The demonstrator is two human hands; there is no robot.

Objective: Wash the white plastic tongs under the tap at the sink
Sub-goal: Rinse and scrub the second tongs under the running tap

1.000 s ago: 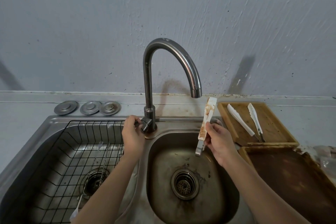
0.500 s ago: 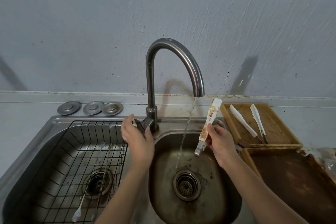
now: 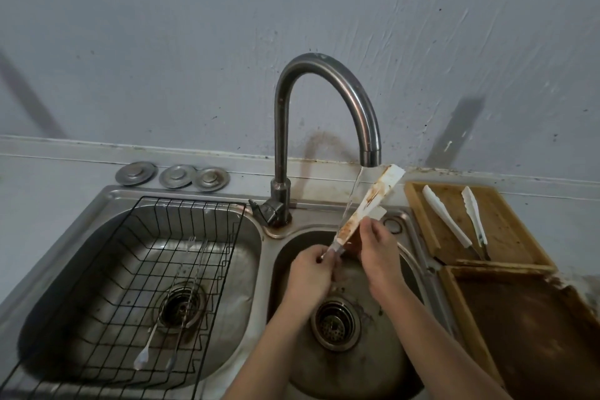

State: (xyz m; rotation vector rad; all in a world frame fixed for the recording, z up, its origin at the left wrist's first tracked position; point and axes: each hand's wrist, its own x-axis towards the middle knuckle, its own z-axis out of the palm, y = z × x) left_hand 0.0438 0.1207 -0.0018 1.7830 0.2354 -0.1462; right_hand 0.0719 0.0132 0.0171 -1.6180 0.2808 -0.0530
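Note:
White plastic tongs (image 3: 373,198), smeared with brown sauce, slant up to the right over the right sink basin (image 3: 406,364). A thin stream of water (image 3: 352,195) falls from the curved steel tap (image 3: 350,97) along their left side. My right hand (image 3: 378,250) grips the tongs around the middle. My left hand (image 3: 311,269) pinches their lower metal end. The tongs' upper tip reaches just right of the spout.
A black wire rack (image 3: 146,269) with thin metal utensils sits in the left basin. Three metal drain covers (image 3: 177,175) lie behind it. A wooden tray (image 3: 506,221) on the right holds two more white tongs (image 3: 446,221). A darker tray (image 3: 535,334) lies in front.
My left hand left the tap lever and came across to take the tongs' lower end. Water began running. The tongs moved left into the stream.

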